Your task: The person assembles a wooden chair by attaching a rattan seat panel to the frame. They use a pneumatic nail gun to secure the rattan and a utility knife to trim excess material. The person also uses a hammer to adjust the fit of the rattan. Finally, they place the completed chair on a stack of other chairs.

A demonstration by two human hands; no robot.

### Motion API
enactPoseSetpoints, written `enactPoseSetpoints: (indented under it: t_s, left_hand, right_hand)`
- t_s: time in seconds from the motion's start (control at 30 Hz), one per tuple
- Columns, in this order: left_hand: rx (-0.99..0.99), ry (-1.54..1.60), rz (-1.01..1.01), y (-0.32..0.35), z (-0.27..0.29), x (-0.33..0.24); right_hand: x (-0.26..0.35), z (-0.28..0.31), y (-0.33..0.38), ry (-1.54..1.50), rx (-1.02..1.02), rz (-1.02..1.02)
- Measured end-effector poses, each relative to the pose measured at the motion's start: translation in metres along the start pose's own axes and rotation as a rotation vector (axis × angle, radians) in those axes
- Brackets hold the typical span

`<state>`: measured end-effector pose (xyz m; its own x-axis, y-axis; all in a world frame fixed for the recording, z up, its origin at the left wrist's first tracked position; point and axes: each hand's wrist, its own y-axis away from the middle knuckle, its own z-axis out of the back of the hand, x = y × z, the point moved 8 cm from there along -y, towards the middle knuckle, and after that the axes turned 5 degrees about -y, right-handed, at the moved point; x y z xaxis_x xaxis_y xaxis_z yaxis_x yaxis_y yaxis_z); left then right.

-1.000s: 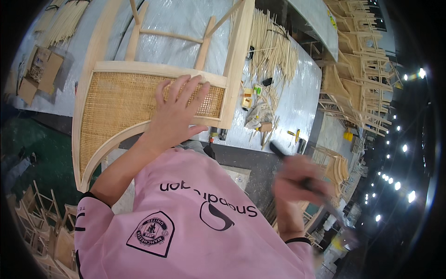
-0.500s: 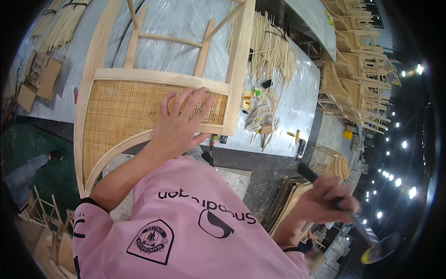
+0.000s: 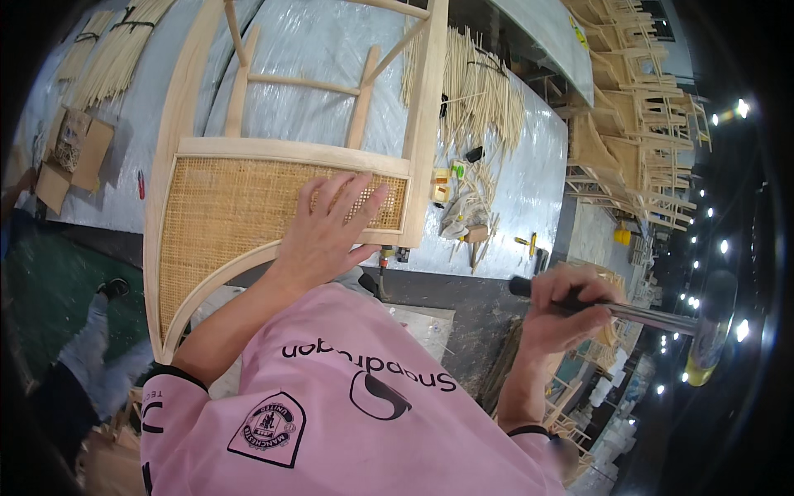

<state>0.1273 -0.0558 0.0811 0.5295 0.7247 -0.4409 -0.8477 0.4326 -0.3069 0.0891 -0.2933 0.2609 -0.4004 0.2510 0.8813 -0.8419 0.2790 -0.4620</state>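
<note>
1. Your left hand (image 3: pixel 327 236) lies flat, fingers spread open, on the woven pale-yellow cane panel (image 3: pixel 240 223) of the light wooden chair frame (image 3: pixel 289 153). It grips nothing. The palm seems to press the frame down so that it stays put on the bench.
2. Your right hand (image 3: pixel 562 310) is closed round the black grip of a hammer with a shiny metal shaft and a yellow-and-black head (image 3: pixel 707 331). You hold it well out to the right, apart from the chair, with the head pointing away from you; it looks drawn back rather than at rest.
3. The chair frame lies on its side across the long workbench covered in silvery-grey sheeting (image 3: pixel 529 190). Its cane panel faces you and overhangs the near edge, which puts the curved rail (image 3: pixel 223 277) within your reach.
4. Count: one chair frame under your hand, one hammer, two hands at work.
5. Bundles of thin pale cane strips lie about the bench: one loose heap to the right of the frame (image 3: pixel 475 99) and two tied bundles at the far left (image 3: pixel 112 50).
6. One open cardboard box (image 3: pixel 70 153) sits at the left end of the bench.
7. Stacks of unfinished wooden chair frames (image 3: pixel 645 107) stand beyond the bench on the right, too many and too tangled to count.
8. Small tools lie near the bench's right edge (image 3: pixel 529 241); I can't tell what kind they are.
</note>
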Motion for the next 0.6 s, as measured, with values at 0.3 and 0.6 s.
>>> enactPoseSetpoints:
  t_s: [0.3,0.6]
  left_hand:
    - [0.008,0.000,0.018,-0.003,0.005,-0.001]
    - [0.047,-0.073,-0.034,-0.012,-0.004,-0.017]
  right_hand:
    - [-0.170,0.050,0.095,0.766,0.479,-0.628]
    - [-0.377,0.175,0.250,0.906,0.453,-1.038]
